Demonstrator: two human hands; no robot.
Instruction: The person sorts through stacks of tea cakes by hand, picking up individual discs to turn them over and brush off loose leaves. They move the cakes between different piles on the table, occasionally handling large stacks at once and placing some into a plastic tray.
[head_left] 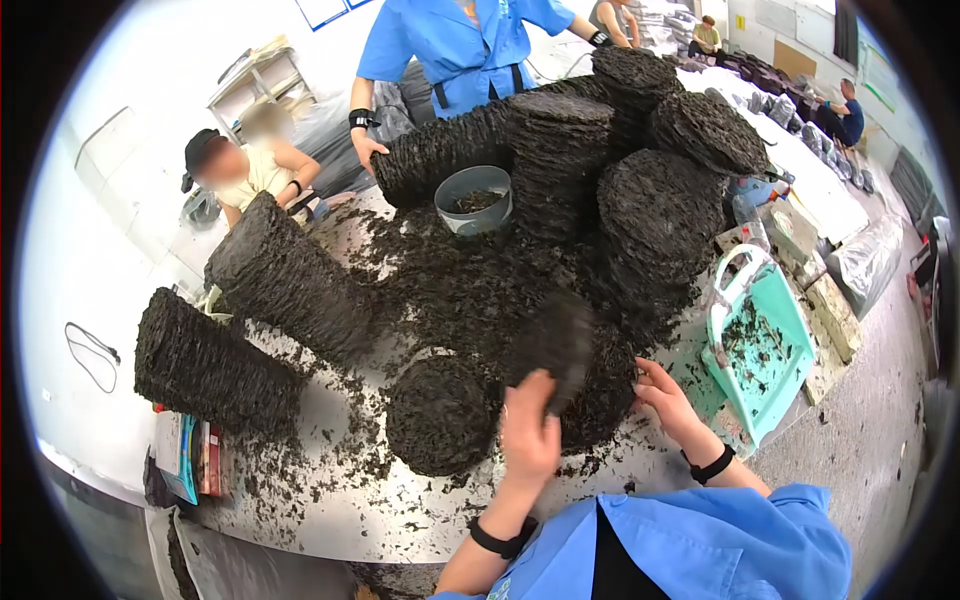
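My left hand [530, 430] is closed on the edge of a dark round sheet of what looks like dried seaweed [556, 345]. That sheet is tilted up and smeared by motion. Under and behind it lies a pile of similar round seaweed sheets [605, 400]. At the right edge of this pile is my right hand [662, 395], fingers apart and fingertips touching or very near the sheets. A short round stack of seaweed [440, 415] stands just left of my left hand. Both my wrists wear black bands.
Tall seaweed stacks lie at left [215, 365] and stand at back right [660, 215]. A grey bowl [474, 200] holds scraps. A mint-green dustpan [765, 350] sits at right. Crumbs litter the white table [360, 525]. Across it, a person in blue [450, 50] touches a lying stack; others sit farther back.
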